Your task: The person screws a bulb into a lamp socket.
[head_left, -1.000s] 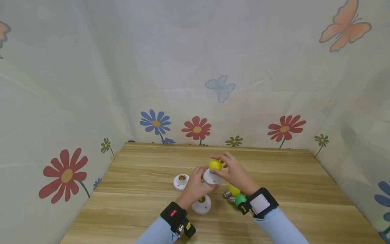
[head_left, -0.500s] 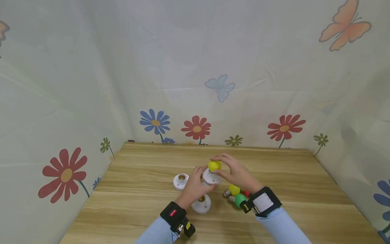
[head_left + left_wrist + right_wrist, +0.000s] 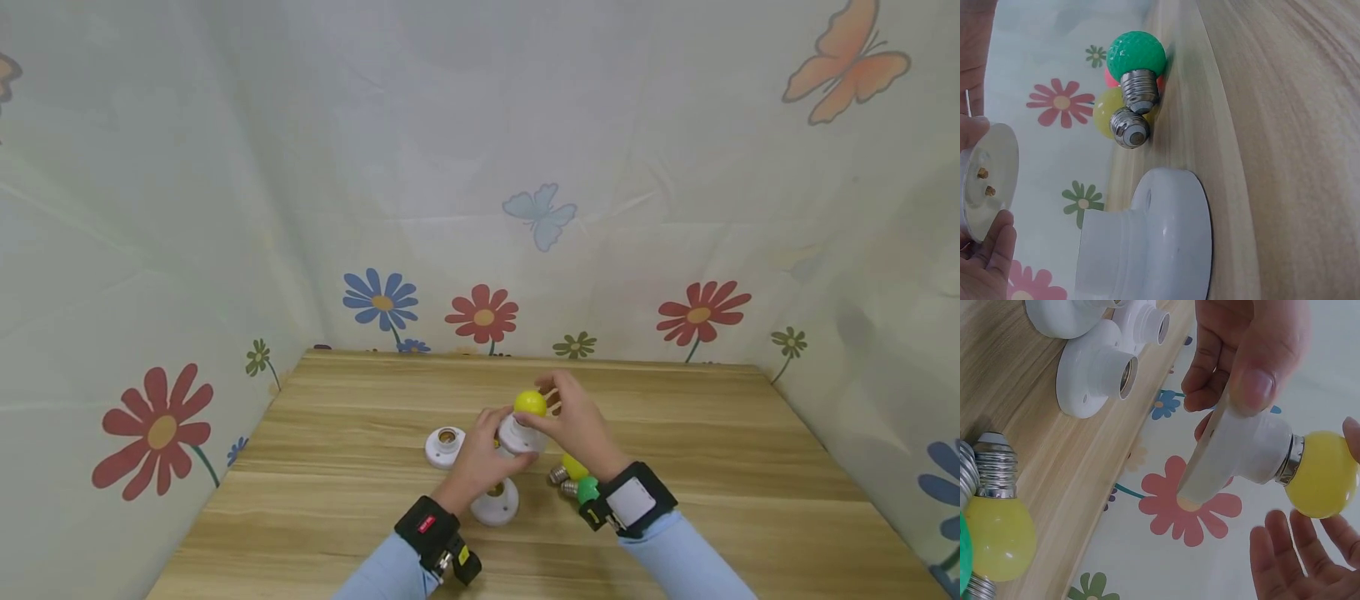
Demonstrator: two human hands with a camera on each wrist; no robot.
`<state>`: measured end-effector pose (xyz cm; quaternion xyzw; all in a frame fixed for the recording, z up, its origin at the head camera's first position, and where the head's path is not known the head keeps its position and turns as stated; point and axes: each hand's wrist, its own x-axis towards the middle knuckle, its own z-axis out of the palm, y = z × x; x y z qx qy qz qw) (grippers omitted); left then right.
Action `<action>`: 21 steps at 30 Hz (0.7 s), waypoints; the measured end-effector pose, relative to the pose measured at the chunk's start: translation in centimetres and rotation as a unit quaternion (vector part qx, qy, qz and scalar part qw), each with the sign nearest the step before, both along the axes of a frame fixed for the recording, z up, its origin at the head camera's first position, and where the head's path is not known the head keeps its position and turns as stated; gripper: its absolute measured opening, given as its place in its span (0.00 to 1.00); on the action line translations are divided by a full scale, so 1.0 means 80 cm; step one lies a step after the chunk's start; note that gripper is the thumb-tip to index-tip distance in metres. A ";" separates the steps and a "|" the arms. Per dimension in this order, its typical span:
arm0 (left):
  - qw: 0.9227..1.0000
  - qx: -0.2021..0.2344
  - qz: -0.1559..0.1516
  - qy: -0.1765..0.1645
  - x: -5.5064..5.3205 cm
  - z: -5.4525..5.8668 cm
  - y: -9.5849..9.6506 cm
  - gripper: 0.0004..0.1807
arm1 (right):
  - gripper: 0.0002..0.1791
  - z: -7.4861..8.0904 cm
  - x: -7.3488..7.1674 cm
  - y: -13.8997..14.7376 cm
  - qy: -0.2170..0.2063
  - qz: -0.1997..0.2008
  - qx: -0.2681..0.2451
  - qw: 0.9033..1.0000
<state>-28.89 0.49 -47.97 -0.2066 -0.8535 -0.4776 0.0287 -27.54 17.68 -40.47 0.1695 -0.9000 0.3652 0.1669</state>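
Note:
My left hand grips a white lamp socket by its round base, raised over the table. A yellow light bulb stands in that socket, and a strip of its metal screw collar shows above the socket's rim in the right wrist view. Around the bulb's globe is my right hand, thumb on one side and fingertips on the other, the remaining fingers spread. Seen from the left wrist, the socket's hollow underside has two brass screws.
White sockets stand on the wooden table, one left of my left hand and one below it. Right of them lie a yellow bulb, a green bulb and a mostly hidden red one. Flowered cloth surrounds the table.
The fingers of my right hand closed in on the bulb, then loosened and shifted back right around it. My left hand and the socket have stayed in place.

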 end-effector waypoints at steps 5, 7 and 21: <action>1.000 0.005 -0.003 0.004 0.000 0.000 0.001 0.43 | 0.24 0.002 -0.001 0.000 -0.003 0.020 -0.018 1.000; 1.000 0.004 -0.002 0.005 0.001 0.000 0.001 0.43 | 0.23 0.002 -0.001 0.001 0.009 0.026 -0.021 0.999; 1.000 0.005 -0.007 0.008 -0.002 -0.001 0.001 0.42 | 0.23 0.008 -0.005 0.010 0.002 0.107 -0.019 0.994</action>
